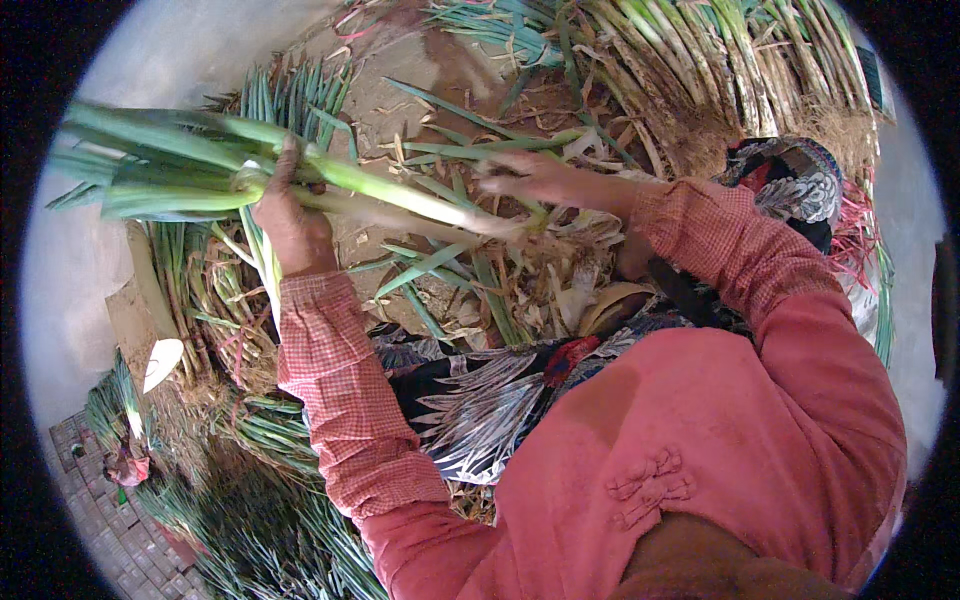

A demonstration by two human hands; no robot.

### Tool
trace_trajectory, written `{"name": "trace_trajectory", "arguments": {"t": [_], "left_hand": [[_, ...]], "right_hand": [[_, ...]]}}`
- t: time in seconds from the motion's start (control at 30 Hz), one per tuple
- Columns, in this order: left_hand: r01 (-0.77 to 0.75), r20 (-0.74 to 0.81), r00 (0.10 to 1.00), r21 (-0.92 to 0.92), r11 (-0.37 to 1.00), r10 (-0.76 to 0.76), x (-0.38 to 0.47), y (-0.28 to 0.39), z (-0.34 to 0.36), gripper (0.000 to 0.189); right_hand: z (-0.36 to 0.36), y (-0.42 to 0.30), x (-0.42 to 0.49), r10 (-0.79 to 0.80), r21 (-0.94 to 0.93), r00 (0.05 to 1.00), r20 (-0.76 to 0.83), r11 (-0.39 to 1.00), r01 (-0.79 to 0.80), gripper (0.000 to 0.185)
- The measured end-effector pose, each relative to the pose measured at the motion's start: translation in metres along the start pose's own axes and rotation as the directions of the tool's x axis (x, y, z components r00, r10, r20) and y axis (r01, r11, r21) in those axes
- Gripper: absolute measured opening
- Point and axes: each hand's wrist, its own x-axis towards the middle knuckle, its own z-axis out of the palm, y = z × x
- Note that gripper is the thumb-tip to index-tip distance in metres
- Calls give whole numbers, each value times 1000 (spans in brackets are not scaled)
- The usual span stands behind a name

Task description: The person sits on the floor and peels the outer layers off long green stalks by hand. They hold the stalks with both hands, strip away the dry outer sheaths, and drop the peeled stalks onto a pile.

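My left hand (pixel 292 225) is closed around a bunch of spring onions (pixel 187 169). Their green leaves fan out to the left of my fist. One pale stalk (pixel 405 196) slants down to the right, with its root end near the middle of the view. My right hand (pixel 532 178) is blurred, its fingers pointing left over loose green leaves (pixel 487 150). Whether a leaf is between those fingers cannot be made out. Stripped skins and roots (pixel 570 262) lie in a heap below my right hand.
Thick upright bundles of spring onions (pixel 697 67) lean at the upper right. Tied bundles (pixel 232 315) stand by my left forearm, with many more onions (pixel 277 517) at the lower left. Pink ties (pixel 855 232) hang at the right. Dry scraps litter the ground (pixel 382 45).
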Motion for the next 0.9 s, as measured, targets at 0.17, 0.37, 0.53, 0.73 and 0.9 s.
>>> {"name": "trace_trajectory", "arguments": {"t": [0.17, 0.37, 0.53, 0.73, 0.9], "left_hand": [[173, 178, 974, -204, 964, -137, 18, 14, -23, 22], [177, -85, 977, -208, 962, -198, 22, 18, -56, 21], [-121, 88, 992, 401, 908, 94, 32, -8, -118, 22], [-50, -220, 961, 468, 883, 170, 29, 20, -137, 28], [25, -176, 969, 768, 640, 173, 36, 18, -212, 28]], "right_hand": [[33, -47, 3, -20, 75, 970, 242, 997, 2, 56], [7, -63, -9, -1, 43, 979, 202, 999, -8, 43], [-15, -30, -13, -156, -247, 972, 175, 949, 196, 29], [-76, 92, -66, 290, -786, 956, -44, 581, -212, 29], [-131, 107, -65, 308, -824, 945, -111, 503, -261, 27]]}}
